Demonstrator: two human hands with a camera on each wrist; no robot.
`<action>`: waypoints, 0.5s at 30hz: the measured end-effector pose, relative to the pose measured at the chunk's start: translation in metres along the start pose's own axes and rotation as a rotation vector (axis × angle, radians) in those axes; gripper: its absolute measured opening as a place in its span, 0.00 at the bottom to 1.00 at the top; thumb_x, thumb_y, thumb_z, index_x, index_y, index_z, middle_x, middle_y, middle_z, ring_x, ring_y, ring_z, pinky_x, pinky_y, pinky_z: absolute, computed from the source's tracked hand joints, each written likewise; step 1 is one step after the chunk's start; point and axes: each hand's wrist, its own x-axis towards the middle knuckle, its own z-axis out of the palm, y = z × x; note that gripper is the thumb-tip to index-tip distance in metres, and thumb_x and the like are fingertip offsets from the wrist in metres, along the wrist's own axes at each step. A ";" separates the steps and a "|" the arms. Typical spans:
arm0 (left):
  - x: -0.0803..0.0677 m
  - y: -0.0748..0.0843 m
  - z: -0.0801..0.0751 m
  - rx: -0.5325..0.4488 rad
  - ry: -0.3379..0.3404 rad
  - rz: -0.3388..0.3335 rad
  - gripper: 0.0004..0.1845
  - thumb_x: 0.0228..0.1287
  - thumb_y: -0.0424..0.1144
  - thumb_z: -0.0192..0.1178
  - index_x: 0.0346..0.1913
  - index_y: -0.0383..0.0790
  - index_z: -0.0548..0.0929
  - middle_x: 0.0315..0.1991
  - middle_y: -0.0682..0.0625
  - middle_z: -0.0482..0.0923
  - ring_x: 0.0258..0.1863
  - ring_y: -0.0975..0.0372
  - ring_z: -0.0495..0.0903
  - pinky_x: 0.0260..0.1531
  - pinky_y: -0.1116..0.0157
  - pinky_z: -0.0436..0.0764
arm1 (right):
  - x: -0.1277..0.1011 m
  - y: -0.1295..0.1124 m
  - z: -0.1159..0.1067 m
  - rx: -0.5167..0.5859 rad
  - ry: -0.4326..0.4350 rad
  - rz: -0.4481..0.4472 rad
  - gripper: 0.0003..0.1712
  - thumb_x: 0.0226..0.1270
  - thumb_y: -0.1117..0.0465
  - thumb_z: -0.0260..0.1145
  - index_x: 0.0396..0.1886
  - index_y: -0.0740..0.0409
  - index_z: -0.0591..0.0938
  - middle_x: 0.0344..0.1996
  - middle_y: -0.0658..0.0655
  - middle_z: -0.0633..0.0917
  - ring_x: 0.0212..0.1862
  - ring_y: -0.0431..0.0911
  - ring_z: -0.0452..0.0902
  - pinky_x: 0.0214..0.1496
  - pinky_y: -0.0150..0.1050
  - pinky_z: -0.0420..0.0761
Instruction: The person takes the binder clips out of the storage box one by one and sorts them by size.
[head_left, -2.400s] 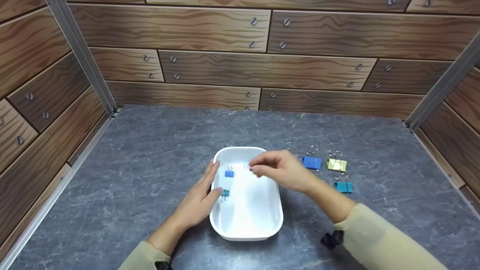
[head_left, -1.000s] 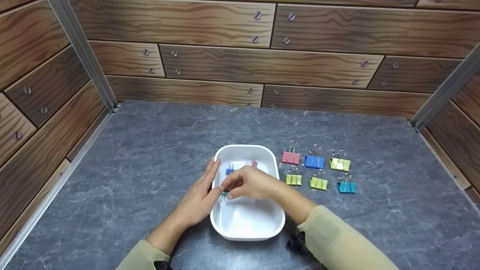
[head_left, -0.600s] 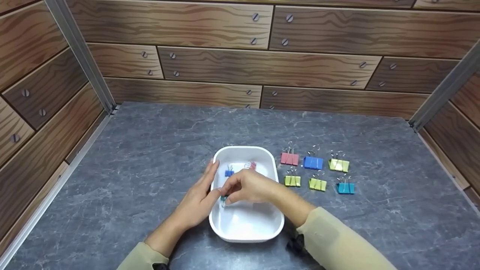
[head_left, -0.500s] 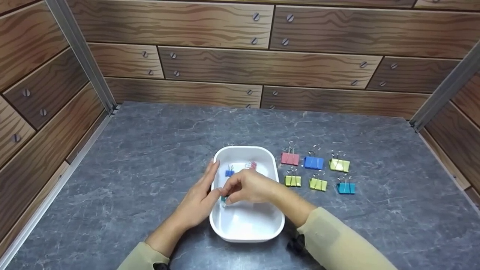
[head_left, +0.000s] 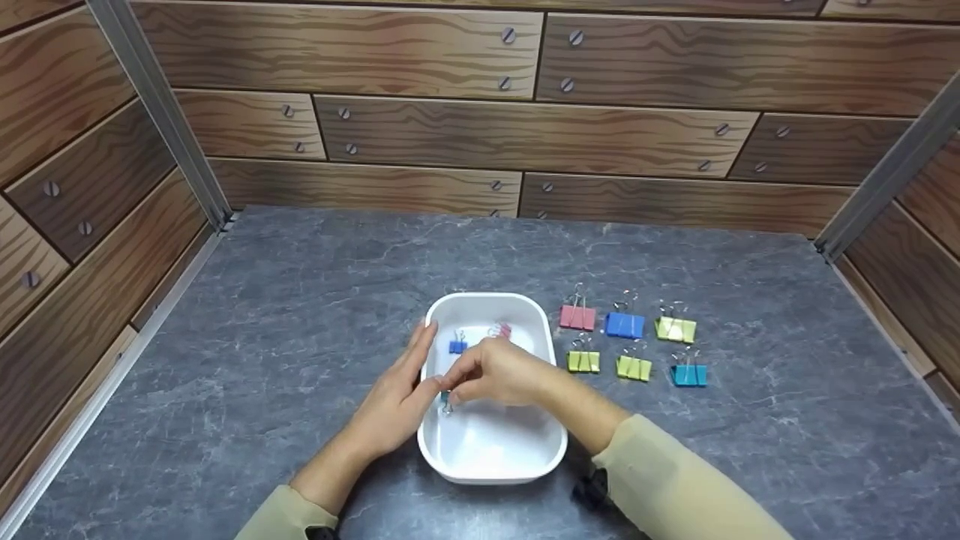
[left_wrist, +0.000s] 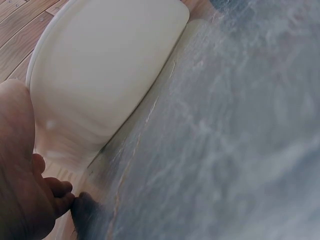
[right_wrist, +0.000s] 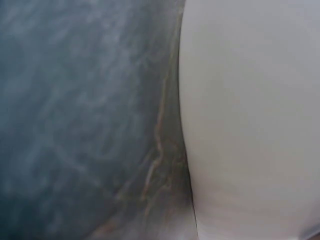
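In the head view a white plastic tub stands on the table. My left hand rests along its left wall, fingers fairly straight outside and thumb over the rim. Inside the tub, my right hand pinches a small teal binder clip near the left wall; the fingers partly hide it. A small blue binder clip and a small pink binder clip lie farther back in the tub. In the left wrist view the left hand is beside the tub's outer wall. The right wrist view shows no fingers.
Right of the tub, larger binder clips lie in two rows: pink, blue and yellow-green behind, two yellow-green and one teal in front. Wood-patterned walls enclose the grey marbled table.
My right hand has let go of the small pink clip at the tub's back, moved left and nearer, and taken hold of the small teal clip. The left hand stays on the tub.
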 end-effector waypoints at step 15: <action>0.001 -0.001 0.000 0.002 0.006 0.034 0.38 0.80 0.39 0.52 0.87 0.43 0.52 0.86 0.40 0.46 0.83 0.47 0.52 0.78 0.42 0.57 | 0.000 -0.001 -0.002 0.006 0.185 0.000 0.06 0.71 0.63 0.74 0.43 0.57 0.95 0.36 0.46 0.93 0.35 0.33 0.81 0.58 0.38 0.80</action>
